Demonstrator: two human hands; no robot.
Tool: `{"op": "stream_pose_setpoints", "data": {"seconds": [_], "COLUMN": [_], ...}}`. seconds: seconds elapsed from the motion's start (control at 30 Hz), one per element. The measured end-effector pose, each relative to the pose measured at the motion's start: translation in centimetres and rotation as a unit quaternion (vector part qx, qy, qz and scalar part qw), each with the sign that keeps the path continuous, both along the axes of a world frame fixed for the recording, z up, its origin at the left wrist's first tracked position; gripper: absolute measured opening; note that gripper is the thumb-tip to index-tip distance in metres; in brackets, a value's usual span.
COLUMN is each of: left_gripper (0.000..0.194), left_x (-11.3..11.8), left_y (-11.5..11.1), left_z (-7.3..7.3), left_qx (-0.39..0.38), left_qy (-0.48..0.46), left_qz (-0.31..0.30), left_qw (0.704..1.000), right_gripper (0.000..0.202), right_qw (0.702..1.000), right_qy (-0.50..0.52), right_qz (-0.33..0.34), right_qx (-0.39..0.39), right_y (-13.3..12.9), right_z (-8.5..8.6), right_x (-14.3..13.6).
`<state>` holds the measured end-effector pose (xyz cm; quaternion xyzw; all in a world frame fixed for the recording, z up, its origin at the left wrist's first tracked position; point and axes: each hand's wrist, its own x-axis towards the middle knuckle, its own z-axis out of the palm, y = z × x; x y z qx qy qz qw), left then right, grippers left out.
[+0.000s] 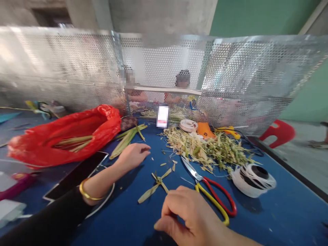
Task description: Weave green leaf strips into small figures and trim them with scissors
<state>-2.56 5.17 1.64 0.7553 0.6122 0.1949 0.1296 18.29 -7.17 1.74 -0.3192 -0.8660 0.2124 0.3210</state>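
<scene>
My left hand, with a gold bracelet at the wrist, hovers right of some long green leaf strips; its fingers are loosely apart and nothing shows in them. Low in the view, my right hand has bent fingers, the thumb apart from them and no object visible between. Between both hands a small woven leaf piece with four spread arms lies on the blue table. Scissors with one red and one yellow handle lie open beside my right hand, partly behind it.
A red plastic bag holds leaf strips at left, near a dark tablet. Leaf scraps, a white tape roll and a white string spool sit right. Two people are behind the perforated metal screen.
</scene>
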Motion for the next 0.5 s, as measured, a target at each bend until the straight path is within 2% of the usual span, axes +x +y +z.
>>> {"op": "stream_pose_setpoints", "data": {"seconds": [0.07,0.1,0.2,0.27,0.37,0.5], "left_gripper": [0.031,0.033,0.032,0.033,0.028,0.026], "left_x": [-0.2,-0.4,-1.7,-3.1,-5.2,-6.0], "left_y": [1.4,2.2,4.8,6.4,7.8,8.4], "left_z": [-0.6,-0.8,-0.3,0.6,1.5,1.0], "left_qx": [0.006,0.013,0.025,0.035,0.040,0.026], "left_qy": [0.029,0.038,0.061,0.076,0.104,0.120], "left_qz": [0.042,0.061,0.118,0.158,0.204,0.208], "left_qw": [0.999,0.997,0.991,0.984,0.973,0.970], "right_gripper": [0.044,0.043,0.044,0.042,0.039,0.035], "right_qw": [0.994,0.988,0.974,0.970,0.970,0.971], "right_qy": [-0.073,-0.106,-0.195,-0.222,-0.231,-0.231], "right_qz": [-0.025,-0.003,0.047,0.055,0.058,0.058], "right_qx": [0.081,0.116,0.104,0.080,0.052,0.031], "right_y": [1.0,1.3,1.8,1.8,1.9,2.1], "right_z": [-3.0,-4.5,-7.6,-8.2,-7.8,-7.6], "right_x": [-1.5,-2.1,-2.8,-2.8,-2.5,-2.6]}}
